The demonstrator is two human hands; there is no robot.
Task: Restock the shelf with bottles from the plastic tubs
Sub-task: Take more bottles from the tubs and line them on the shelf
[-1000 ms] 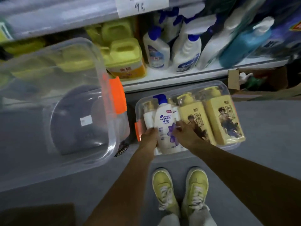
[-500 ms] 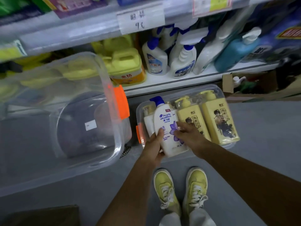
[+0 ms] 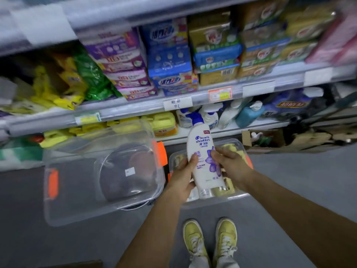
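Observation:
A white shampoo bottle (image 3: 202, 151) with a blue pump and a purple flower label is held upright above the small clear tub (image 3: 243, 149). My left hand (image 3: 182, 176) grips its left side and my right hand (image 3: 230, 167) grips its right side. The tub on the floor still holds yellow bottles (image 3: 222, 190), mostly hidden behind the bottle and my hands. The bottom shelf (image 3: 231, 130) behind carries white spray bottles, a teal pump bottle and yellow jugs.
A large clear tub (image 3: 73, 190) with orange latches lies on the floor at left, with a smaller tub nested inside. An upper shelf (image 3: 135, 111) holds soap packs and bags. A cardboard box (image 3: 266, 138) sits at right. My yellow shoes (image 3: 210, 240) stand on grey floor.
Both hands lifted the shampoo bottle up out of the small tub. The view tilted upward, bringing the upper shelf into sight.

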